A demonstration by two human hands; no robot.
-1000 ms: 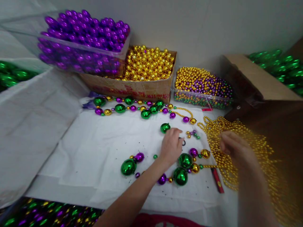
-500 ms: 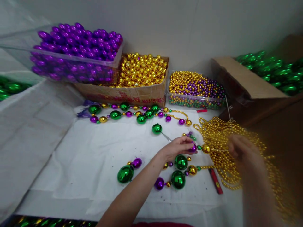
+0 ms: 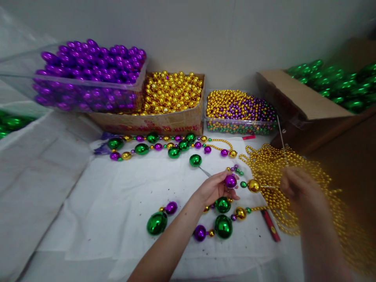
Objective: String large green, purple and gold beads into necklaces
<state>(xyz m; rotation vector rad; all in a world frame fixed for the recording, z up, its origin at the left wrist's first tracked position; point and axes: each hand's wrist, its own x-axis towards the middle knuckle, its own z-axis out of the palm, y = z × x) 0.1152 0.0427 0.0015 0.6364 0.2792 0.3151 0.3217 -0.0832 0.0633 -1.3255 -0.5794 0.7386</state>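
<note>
My left hand (image 3: 214, 188) pinches a purple bead (image 3: 230, 181) at the end of a part-strung strand. That strand runs on through a small green bead (image 3: 243, 184) and a gold bead (image 3: 253, 185) toward my right hand (image 3: 296, 187). My right hand is closed on a long thin needle (image 3: 281, 137) that sticks up and back; the hand is blurred. Below my left hand lie the strand's large green balls (image 3: 223, 226), purple and gold beads. A finished strand (image 3: 173, 145) lies further back.
A clear tub of purple balls (image 3: 88, 74), a cardboard box of gold balls (image 3: 172, 92) and a tub of small mixed beads (image 3: 239, 109) line the wall. Gold bead strings (image 3: 273, 172) pile at the right. A red marker (image 3: 270, 230), scissors (image 3: 205, 171) and a loose green ball (image 3: 195, 160) lie on white paper.
My left hand left the scissors, moved right and picked up the purple bead on the strand. My right hand lifted slightly, with the needle now showing above it. The view tilted down.
</note>
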